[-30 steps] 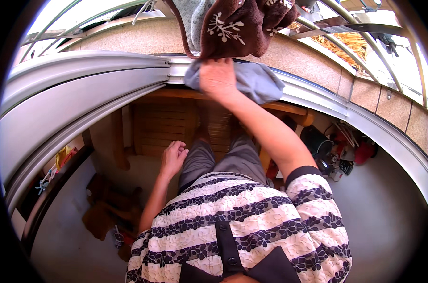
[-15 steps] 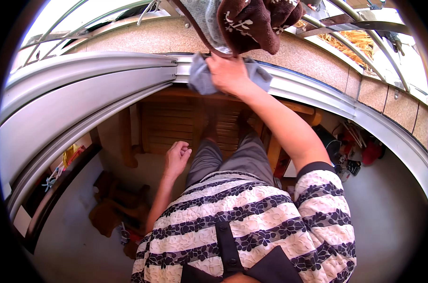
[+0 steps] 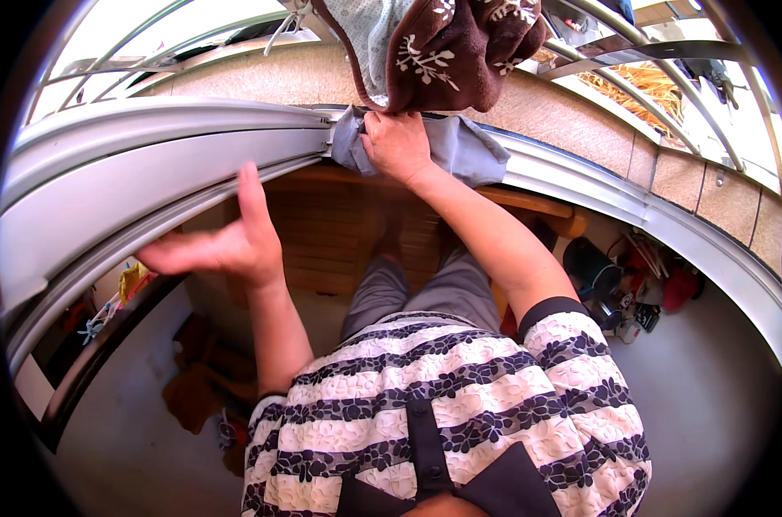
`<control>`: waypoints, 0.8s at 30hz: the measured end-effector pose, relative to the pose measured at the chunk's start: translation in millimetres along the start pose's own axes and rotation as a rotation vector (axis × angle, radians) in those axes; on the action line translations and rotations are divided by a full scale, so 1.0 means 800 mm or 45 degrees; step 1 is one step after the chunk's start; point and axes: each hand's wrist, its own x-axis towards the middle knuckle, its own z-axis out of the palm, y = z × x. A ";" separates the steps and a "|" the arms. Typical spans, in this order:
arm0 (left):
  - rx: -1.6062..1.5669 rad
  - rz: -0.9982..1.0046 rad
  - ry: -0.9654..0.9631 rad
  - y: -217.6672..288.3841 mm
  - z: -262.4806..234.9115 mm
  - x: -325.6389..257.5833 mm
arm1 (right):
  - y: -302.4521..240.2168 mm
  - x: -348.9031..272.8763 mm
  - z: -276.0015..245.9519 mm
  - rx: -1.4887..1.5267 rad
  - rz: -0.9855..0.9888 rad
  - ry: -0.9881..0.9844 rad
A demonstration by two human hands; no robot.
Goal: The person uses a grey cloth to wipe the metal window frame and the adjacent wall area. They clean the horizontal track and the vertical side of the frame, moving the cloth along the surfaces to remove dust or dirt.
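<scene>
My right hand [image 3: 399, 145] is closed on a grey cloth [image 3: 465, 152] and presses it against the white window track [image 3: 572, 181], right by the end of the sliding window frame [image 3: 175, 164]. The fingertips are partly hidden under the cloth and a hanging brown fleece blanket [image 3: 447, 60] with white leaf patterns and a pale blue side. My left hand [image 3: 236, 237] is raised beside the window frame's lower edge, thumb up and fingers stretched out, a little blurred. It holds nothing; whether its fingers touch the frame I cannot tell.
Below my feet is a slatted wooden bench [image 3: 313, 233]. Outside the stone ledge [image 3: 244, 76] runs a metal railing [image 3: 666, 69], with straw beyond. A dark bucket and assorted items [image 3: 606, 276] stand on the right; a brown wooden piece [image 3: 197, 388] lies lower left.
My left hand has risen from beside my thigh to the window frame and opened. My right hand, with the grey cloth, has shifted slightly left and down. The blanket hangs a bit lower.
</scene>
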 end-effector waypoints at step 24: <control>0.002 0.040 0.311 -0.007 0.030 0.031 | -0.033 0.024 0.020 -0.037 -0.295 -0.054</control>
